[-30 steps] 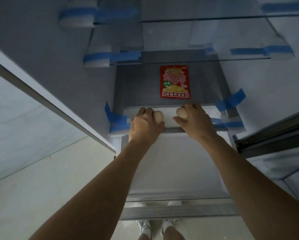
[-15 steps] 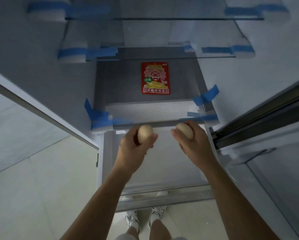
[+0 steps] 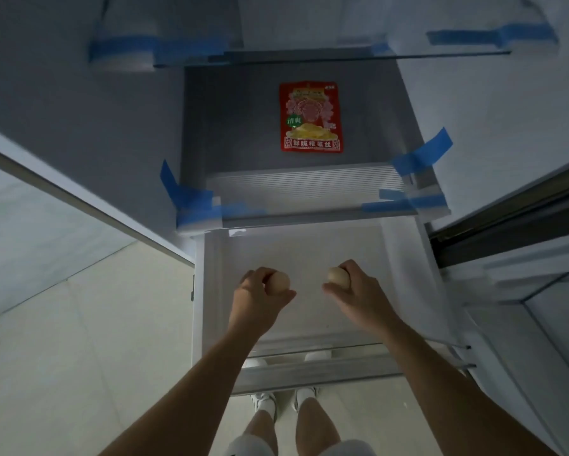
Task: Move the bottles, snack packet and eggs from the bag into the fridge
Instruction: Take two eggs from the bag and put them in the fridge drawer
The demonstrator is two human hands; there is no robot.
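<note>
Drawer [image 3: 309,251] is standing out past the ribbed front lip of the shelf [image 3: 309,187] above it, open to the top. Bare white drawer floor is showing ahead of both hands and between them. The side walls are sitting well apart from the knuckles. Blue tape [image 3: 421,156] is binding the shelf corners on both sides. A glass shelf [image 3: 342,55] is crossing higher up.

Snack packet [image 3: 310,117], red, is lying flat on the grey shelf, toward its back. The drawer is showing nothing lying on its floor.

Left hand [image 3: 258,296] is reaching over the drawer, fingers and thumb curling round the left egg [image 3: 279,283]. Right hand [image 3: 355,291] is mirroring it, gripping the right egg [image 3: 338,277]. Both eggs are facing inward with a clear gap between them. Cannot tell whether either egg is touching the drawer floor.
</note>
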